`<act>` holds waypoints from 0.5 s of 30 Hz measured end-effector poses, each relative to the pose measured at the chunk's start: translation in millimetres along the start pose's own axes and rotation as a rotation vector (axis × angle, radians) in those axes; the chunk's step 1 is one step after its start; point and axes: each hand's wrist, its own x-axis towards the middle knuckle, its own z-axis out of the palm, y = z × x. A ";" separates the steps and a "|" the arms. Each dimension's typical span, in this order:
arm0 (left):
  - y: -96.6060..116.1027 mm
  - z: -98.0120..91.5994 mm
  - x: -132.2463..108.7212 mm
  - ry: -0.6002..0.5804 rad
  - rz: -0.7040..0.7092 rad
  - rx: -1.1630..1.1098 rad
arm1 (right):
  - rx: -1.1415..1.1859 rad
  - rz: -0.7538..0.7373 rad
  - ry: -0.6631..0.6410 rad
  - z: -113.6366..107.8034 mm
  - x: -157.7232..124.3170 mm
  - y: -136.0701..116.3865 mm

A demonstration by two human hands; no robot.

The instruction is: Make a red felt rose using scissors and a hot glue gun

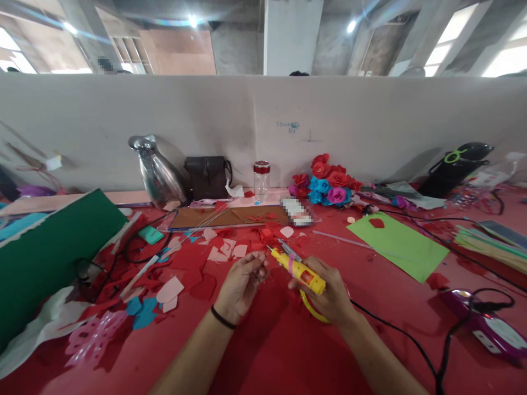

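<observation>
My right hand is wrapped round a yellow hot glue gun with a pink band near its front. The gun's nozzle points left, close to the fingertips of my left hand. Those fingers are pinched together; what they hold is too small to make out, though a thin pale strand seems to hang below them. Beside the gun shows a grey metal blade, and a yellow loop curves under my right hand. Whether these two are one pair of scissors, and whether my hand holds them, I cannot tell.
Paper petals and red scraps litter the left and middle. Paper roses, a glass jar, a black bag and a steel jug line the partition. A purple power strip with black cords lies right, near green paper.
</observation>
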 end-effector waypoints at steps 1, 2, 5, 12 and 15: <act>0.1 -0.2 -0.1 -0.003 0.002 0.000 | 0.005 -0.005 0.013 -0.1 0.0 -0.2; 0.1 -0.4 -0.2 -0.009 0.003 -0.001 | 0.017 -0.005 0.025 0.0 -0.2 -0.3; -0.7 -1.5 -0.1 -0.015 0.029 -0.010 | 0.066 0.001 0.059 0.9 -0.8 -0.6; -4.1 -5.1 5.1 0.113 0.343 0.109 | -0.065 -0.187 0.120 -15.6 -0.6 6.1; -1.1 -8.1 7.0 0.125 0.434 0.163 | -0.364 -0.058 0.114 -35.4 -2.8 18.3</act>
